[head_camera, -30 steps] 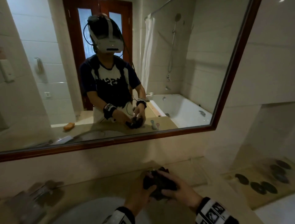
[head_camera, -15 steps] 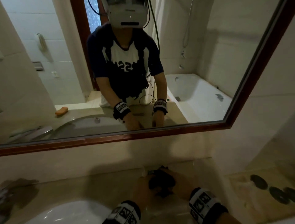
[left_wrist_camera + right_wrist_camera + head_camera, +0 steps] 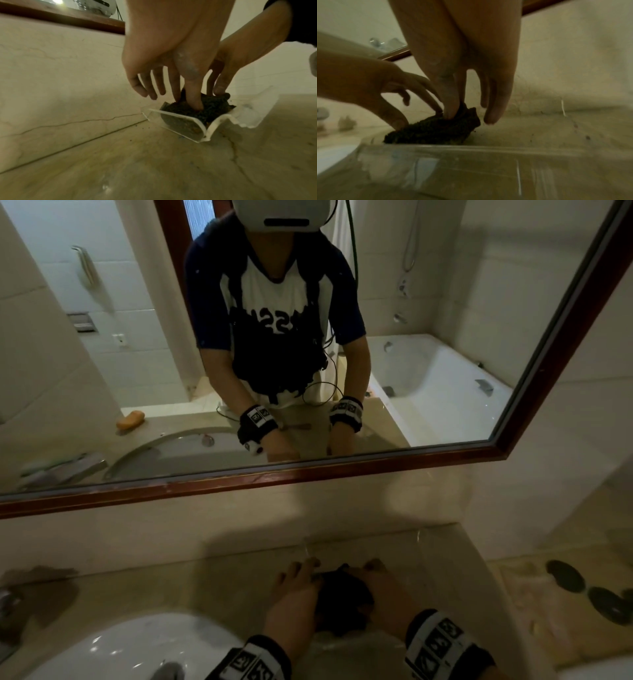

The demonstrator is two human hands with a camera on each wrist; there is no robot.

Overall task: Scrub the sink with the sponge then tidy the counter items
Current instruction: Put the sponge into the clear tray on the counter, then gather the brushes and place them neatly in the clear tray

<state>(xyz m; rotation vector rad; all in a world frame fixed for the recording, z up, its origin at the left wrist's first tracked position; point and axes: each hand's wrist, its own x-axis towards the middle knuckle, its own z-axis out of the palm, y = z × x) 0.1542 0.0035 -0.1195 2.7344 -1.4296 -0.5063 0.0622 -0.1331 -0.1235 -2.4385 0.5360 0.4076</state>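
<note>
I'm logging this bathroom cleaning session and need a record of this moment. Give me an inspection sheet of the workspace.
Surface: beige marble counter, dark crumbs scattered by the packet.
Job's things: dark scrubbing sponge sits in an opened clear plastic packet on the counter, right of the white sink.
Clutter: orange soap, seen only in the mirror; dark pebbles on a lower ledge to the right.
Grippers: left hand and right hand both press fingertips into the sponge.
Cables: black cable hangs at the person's waist, seen in the mirror.
Surroundings: wood-framed mirror, bathtub reflected, faucet at left edge.
</note>
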